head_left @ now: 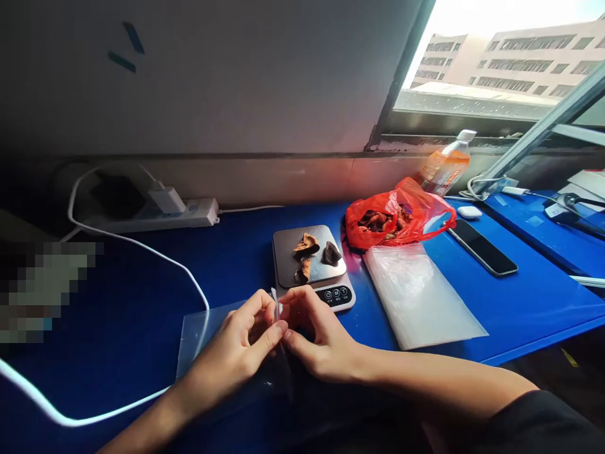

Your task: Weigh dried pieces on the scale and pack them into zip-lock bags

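Observation:
My left hand (250,334) and my right hand (321,334) meet just in front of a kitchen scale (312,277). Between their fingertips they pinch the edge of a clear plastic bag (198,334), whose sheet spreads to the left under my left wrist. Three dried brown pieces, perhaps peel or dried fruit slices, lie on the scale's metal plate: a curled one (306,244), a lower one (303,270) and a dark one (331,253). My right fingers partly cover the scale's front panel.
Behind the scale's right side sits a red plastic bag (368,236) of more dried pieces. A stack of clear bags (425,302), a phone (484,246), a white earbud case (469,212) and an orange drink bottle (447,165) are on the right. At left, a power strip (201,213) and white cable (142,241).

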Demonstrator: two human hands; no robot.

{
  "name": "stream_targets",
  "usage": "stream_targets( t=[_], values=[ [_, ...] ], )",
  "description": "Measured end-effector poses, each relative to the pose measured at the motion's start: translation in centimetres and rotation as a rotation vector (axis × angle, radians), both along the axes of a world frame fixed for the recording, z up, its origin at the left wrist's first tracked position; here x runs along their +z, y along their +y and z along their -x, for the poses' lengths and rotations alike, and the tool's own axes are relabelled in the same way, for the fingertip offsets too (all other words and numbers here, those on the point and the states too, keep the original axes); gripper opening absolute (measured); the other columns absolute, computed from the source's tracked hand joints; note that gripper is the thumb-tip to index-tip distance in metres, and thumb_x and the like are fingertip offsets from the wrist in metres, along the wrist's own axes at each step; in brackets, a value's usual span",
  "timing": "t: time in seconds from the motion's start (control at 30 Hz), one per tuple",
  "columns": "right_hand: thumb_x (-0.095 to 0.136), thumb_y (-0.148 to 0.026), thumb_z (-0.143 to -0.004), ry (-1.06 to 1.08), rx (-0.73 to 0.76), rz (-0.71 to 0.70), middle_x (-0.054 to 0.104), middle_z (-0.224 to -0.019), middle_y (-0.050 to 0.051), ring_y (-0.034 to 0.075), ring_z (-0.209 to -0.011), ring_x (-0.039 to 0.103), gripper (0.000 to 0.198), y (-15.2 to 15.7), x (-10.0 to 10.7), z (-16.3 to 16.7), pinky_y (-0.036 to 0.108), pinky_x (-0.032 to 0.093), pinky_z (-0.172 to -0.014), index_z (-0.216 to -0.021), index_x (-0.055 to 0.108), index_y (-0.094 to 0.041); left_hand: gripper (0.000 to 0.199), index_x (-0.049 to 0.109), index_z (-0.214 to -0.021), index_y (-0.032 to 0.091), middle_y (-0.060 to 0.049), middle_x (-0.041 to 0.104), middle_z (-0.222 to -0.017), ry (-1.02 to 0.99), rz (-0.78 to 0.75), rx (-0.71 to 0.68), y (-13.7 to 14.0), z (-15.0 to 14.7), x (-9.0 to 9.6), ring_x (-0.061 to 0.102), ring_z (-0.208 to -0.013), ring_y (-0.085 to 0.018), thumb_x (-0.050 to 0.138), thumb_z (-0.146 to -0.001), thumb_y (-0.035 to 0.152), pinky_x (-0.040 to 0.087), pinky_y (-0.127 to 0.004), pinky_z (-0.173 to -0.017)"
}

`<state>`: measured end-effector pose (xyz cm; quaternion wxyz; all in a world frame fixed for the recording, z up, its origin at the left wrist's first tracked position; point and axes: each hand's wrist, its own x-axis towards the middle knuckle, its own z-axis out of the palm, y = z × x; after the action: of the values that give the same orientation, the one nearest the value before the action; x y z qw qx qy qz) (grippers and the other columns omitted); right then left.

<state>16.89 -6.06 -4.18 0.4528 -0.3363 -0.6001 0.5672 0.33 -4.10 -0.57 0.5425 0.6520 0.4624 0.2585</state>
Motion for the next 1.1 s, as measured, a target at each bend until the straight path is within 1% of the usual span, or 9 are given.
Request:
stream_targets(
  t=[0.1,0.2,0.3,0.57,0.8,0.93,1.0,1.07,1.1],
  values=[
    [0.064,-0.035,-0.084,0.018,0.033,0.035,0.052,-0.091,0.002,0.014,-0.078,0.055,0.033,0.0,0.1,-0.1,0.032,0.051,-0.073,-0.106,0.041,-0.024,0.020,0.047,-0.081,0.023,0.001,0.056,-0.074,-0.051,0.014,-0.015,-0.2,0.3,-0.1,0.055,-0.067,-0.014,0.058,-0.087,0.038,0.047,-0.025,-0.059],
    [0.065,-0.034,-0.084,0.036,0.041,0.053,0.052,-0.092,0.002,0.015,-0.079,0.055,0.035,0.0,0.2,-0.1,0.032,0.051,-0.074,-0.107,0.040,-0.024,0.016,0.048,-0.084,0.023,0.001,0.055,-0.079,-0.091,0.039,-0.015,-0.2,0.4,-0.4,0.057,-0.074,-0.015,0.056,-0.089,0.036,0.051,-0.026,-0.064],
    [0.061,-0.029,-0.085,0.039,0.018,0.041,0.052,-0.092,0.002,0.014,-0.078,0.055,0.032,0.0,0.3,-0.1,0.032,0.051,-0.072,-0.108,0.039,-0.024,0.018,0.047,-0.083,0.023,0.001,0.053,-0.079,-0.104,0.048,0.000,0.0,0.3,-0.8,0.057,-0.072,-0.014,0.056,-0.089,0.037,0.051,-0.025,-0.062],
    [0.050,-0.011,-0.080,-0.119,-0.067,-0.051,0.053,-0.086,0.000,0.013,-0.073,0.052,0.033,0.4,0.0,-0.4,0.028,0.045,-0.067,-0.109,0.040,-0.023,0.017,0.042,-0.085,0.023,0.003,0.053,-0.075,-0.061,0.052,-0.002,0.1,0.0,-1.4,0.054,-0.065,-0.012,0.052,-0.091,0.036,0.049,-0.024,-0.058],
    [0.056,-0.019,-0.085,-0.111,-0.028,-0.079,0.053,-0.083,-0.001,0.011,-0.069,0.051,0.023,0.2,0.3,-0.6,0.024,0.043,-0.062,-0.102,0.041,-0.021,0.010,0.039,-0.086,0.023,0.004,0.053,-0.074,0.073,-0.185,-0.007,-0.5,0.0,-1.6,0.055,-0.065,-0.010,0.049,-0.091,0.025,0.046,-0.020,-0.058],
    [0.049,-0.008,-0.083,-0.224,-0.050,-0.218,0.050,-0.076,-0.002,0.009,-0.063,0.045,0.014,0.2,0.4,-0.6,0.021,0.038,-0.058,-0.090,0.045,-0.020,0.012,0.038,-0.083,0.024,0.007,0.045,-0.068,0.084,-0.259,-0.013,-0.7,-0.2,-1.4,0.047,-0.055,-0.008,0.046,-0.092,0.022,0.040,-0.017,-0.048],
    [0.048,-0.008,-0.082,-0.280,-0.084,-0.307,0.049,-0.072,-0.003,0.009,-0.061,0.044,0.012,0.1,0.5,-0.6,0.020,0.037,-0.058,-0.082,0.045,-0.020,0.014,0.037,-0.082,0.024,0.008,0.042,-0.066,0.094,-0.302,-0.009,-0.9,-0.3,-1.3,0.043,-0.051,-0.007,0.047,-0.092,0.022,0.033,-0.015,-0.040],
    [0.047,-0.008,-0.082,-0.324,-0.137,-0.395,0.048,-0.070,-0.003,0.009,-0.059,0.042,0.012,-0.1,0.6,-0.5,0.019,0.035,-0.055,-0.079,0.046,-0.019,0.015,0.037,-0.082,0.025,0.008,0.042,-0.066,0.116,-0.410,0.002,-1.3,-0.3,-1.3,0.042,-0.049,-0.007,0.047,-0.091,0.018,0.029,-0.014,-0.036],
    [0.047,-0.008,-0.081,-0.346,-0.168,-0.430,0.048,-0.070,-0.003,0.008,-0.058,0.042,0.011,-0.2,0.6,-0.5,0.019,0.034,-0.054,-0.079,0.047,-0.019,0.015,0.037,-0.082,0.025,0.008,0.043,-0.067,0.130,-0.482,0.015,-1.5,-0.2,-1.3,0.044,-0.049,-0.007,0.047,-0.090,0.016,0.031,-0.013,-0.037]
  ],
)
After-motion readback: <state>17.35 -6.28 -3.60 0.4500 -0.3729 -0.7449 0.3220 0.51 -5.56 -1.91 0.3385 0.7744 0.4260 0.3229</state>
